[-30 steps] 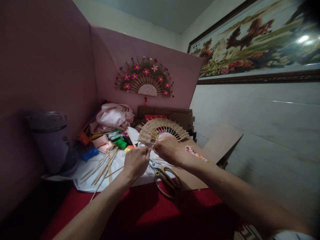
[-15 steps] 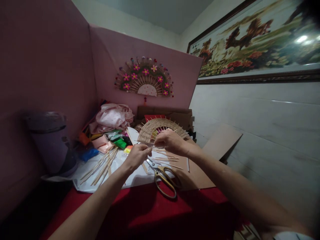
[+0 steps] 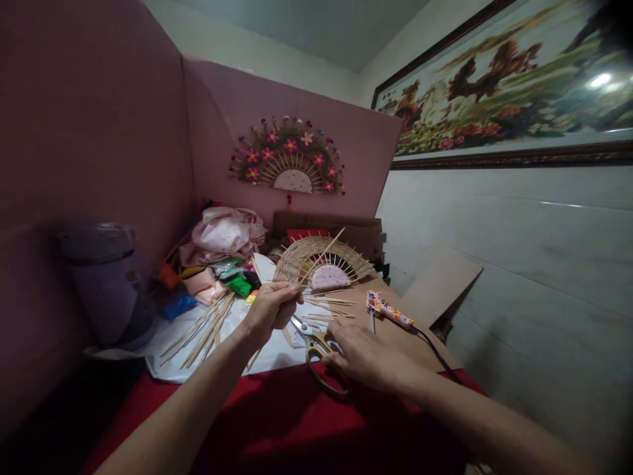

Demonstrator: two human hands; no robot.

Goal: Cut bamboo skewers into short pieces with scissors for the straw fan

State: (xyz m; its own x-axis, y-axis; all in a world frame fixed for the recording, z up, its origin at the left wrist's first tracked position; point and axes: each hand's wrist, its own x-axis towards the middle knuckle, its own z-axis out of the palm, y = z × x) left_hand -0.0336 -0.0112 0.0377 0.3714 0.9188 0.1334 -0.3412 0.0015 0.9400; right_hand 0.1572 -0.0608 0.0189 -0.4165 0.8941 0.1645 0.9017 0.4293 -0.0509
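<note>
My left hand [image 3: 273,307] pinches a thin wooden stick [image 3: 324,254], which points up and to the right in front of a woven half-round fan [image 3: 297,256]. The fan has a pink dotted centre [image 3: 330,277] and thin sticks spreading from it. My right hand [image 3: 359,349] is low over the handles of the scissors [image 3: 316,353], its thumb by one loop and its fingers apart. The scissors lie with their blades toward my left hand. Several loose sticks [image 3: 329,305] lie just beyond the scissors.
On the right sits a flowered glue gun [image 3: 388,309] with a black cord. More sticks [image 3: 208,330] lie on white sheeting at left, near coloured packets [image 3: 237,284] and pink cloth [image 3: 225,231]. A purple container [image 3: 106,284] stands far left. A decorated fan [image 3: 291,158] hangs behind.
My right hand has left the spot beside my left hand and come down and right to the scissors. The stick in my left hand, the fan's centre and the glue gun now show.
</note>
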